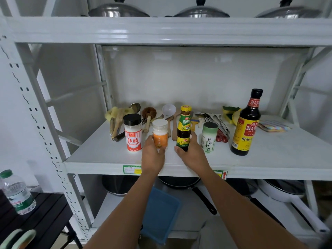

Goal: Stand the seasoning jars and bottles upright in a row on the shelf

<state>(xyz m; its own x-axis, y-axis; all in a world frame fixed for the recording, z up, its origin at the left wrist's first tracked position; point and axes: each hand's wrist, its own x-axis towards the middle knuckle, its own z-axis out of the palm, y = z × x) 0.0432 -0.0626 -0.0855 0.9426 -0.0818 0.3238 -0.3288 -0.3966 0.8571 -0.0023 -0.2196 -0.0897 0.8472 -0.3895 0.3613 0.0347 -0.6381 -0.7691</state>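
Near the front edge of the white metal shelf point(111, 159), the left hand point(152, 155) grips the orange-labelled jar point(160, 134) and the right hand point(193, 151) clasps the upright yellow-capped bottle point(184, 127); bare shelf lies open rightward

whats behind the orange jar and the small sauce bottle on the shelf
Behind the orange jar and small sauce bottle lie a round brush, a white ladle and a wooden spatula. The containers partly cover the handles; the hands hide the containers' bases.
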